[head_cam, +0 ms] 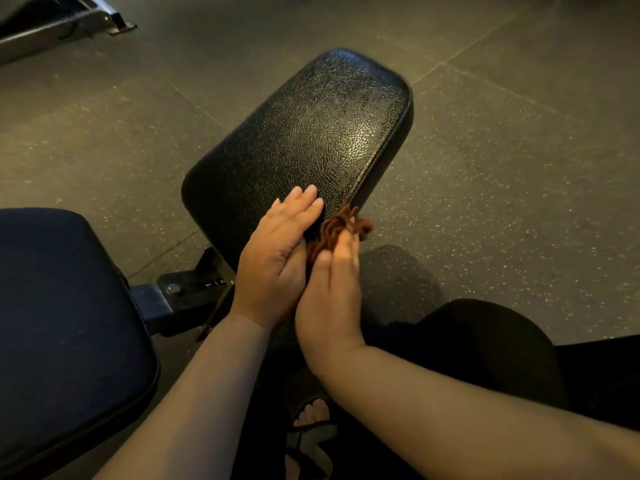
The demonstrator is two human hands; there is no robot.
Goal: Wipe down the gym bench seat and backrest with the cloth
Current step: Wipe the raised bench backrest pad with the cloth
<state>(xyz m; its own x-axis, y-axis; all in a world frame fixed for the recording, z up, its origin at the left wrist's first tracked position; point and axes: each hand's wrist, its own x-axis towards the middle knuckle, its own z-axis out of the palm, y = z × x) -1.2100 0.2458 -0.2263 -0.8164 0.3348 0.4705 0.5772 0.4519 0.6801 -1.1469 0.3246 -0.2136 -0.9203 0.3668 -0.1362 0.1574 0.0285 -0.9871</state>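
The black textured bench pad (311, 133) lies in the middle of the view, glossy in the light. A second, darker pad (62, 323) fills the lower left. A crumpled brown cloth (337, 228) sits at the near right edge of the black pad. My right hand (332, 292) pinches the cloth with thumb and fingertips. My left hand (277, 254) lies beside it with straight fingers, palm turned toward the cloth, its fingertips over the near end of the pad. The two hands touch at their heels.
A metal hinge bracket (194, 289) with a bolt joins the two pads. Speckled dark rubber floor (502, 168) surrounds the bench. A metal machine base (62, 22) stands at the top left. My knee (485, 348) and sandalled foot (311, 431) are at the lower right.
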